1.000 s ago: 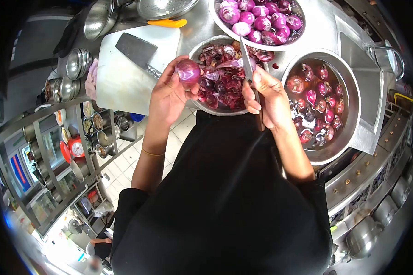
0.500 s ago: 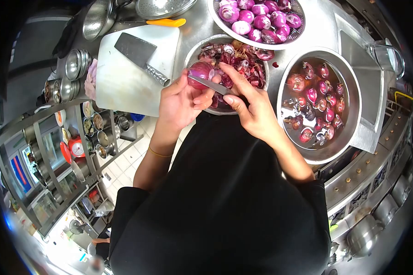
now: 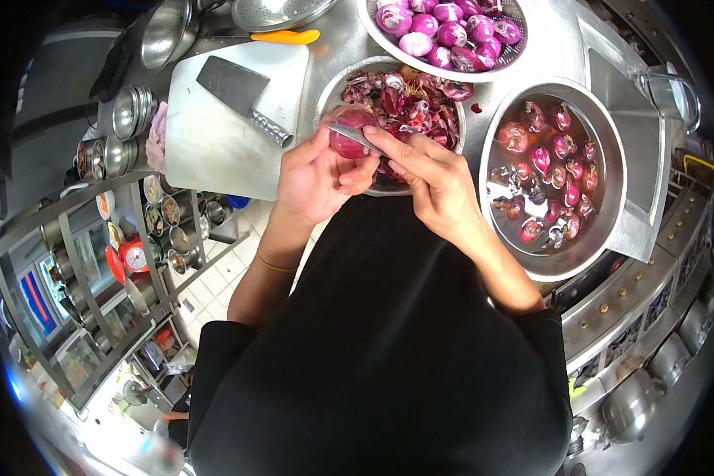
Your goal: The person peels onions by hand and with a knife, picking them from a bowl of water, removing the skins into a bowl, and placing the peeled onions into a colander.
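Observation:
A red onion (image 3: pixel 349 141) is held in the fingers of my left hand (image 3: pixel 313 178). My right hand (image 3: pixel 436 178) grips a small knife (image 3: pixel 352 135), whose blade lies against the onion's upper side. Both hands are over the near edge of a metal bowl (image 3: pixel 325 89) filled with onion skins (image 3: pixel 408 107). To the right, unpeeled onions (image 3: pixel 541 160) sit in liquid in a large metal basin (image 3: pixel 617 178). Peeled purple onions (image 3: pixel 452 33) fill a perforated colander (image 3: pixel 523 59) beyond the bowl.
A white cutting board (image 3: pixel 206 151) on the left bears a cleaver (image 3: pixel 234 86). Beyond it are a yellow handle (image 3: pixel 287 37) and metal strainers. A sink (image 3: pixel 623 111) stands at the right, and shelves with containers are at the lower left.
The knife blade has moved from the onion's lower right up across its upper side. My right hand has shifted slightly, and the onion has turned in my left hand.

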`<state>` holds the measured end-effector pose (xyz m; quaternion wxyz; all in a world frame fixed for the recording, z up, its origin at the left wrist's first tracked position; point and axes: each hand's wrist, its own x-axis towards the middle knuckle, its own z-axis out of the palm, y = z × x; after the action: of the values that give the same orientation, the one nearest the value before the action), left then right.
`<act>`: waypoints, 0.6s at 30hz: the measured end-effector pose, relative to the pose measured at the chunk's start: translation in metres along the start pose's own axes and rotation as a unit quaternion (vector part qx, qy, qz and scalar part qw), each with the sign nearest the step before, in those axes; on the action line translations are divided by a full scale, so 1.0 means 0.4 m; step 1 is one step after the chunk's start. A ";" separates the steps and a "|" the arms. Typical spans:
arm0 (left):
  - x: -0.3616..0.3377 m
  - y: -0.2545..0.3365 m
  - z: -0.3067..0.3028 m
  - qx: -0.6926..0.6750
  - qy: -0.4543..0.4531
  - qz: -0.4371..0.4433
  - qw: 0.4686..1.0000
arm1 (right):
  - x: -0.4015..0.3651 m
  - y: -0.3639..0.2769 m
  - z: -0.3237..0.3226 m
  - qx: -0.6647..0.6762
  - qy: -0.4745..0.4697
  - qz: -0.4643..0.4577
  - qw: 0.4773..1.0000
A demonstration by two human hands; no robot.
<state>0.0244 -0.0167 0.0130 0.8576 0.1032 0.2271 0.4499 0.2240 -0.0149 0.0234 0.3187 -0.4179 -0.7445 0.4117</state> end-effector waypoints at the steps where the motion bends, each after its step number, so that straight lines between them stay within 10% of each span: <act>1: 0.000 0.000 0.002 -0.004 0.001 -0.009 1.000 | -0.001 0.005 0.001 0.000 0.000 -0.001 1.000; 11: 0.015 -0.011 0.017 0.060 -0.013 0.033 0.998 | 0.008 0.034 -0.017 0.345 0.076 0.116 0.929; 18: 0.014 -0.004 -0.010 0.148 -0.018 0.093 0.985 | 0.006 0.052 -0.035 0.354 0.124 0.140 0.916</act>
<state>0.0263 -0.0132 0.0074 0.7914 0.2571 0.2654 0.4869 0.2417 -0.0014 0.0119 0.4747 -0.4260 -0.4384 0.6332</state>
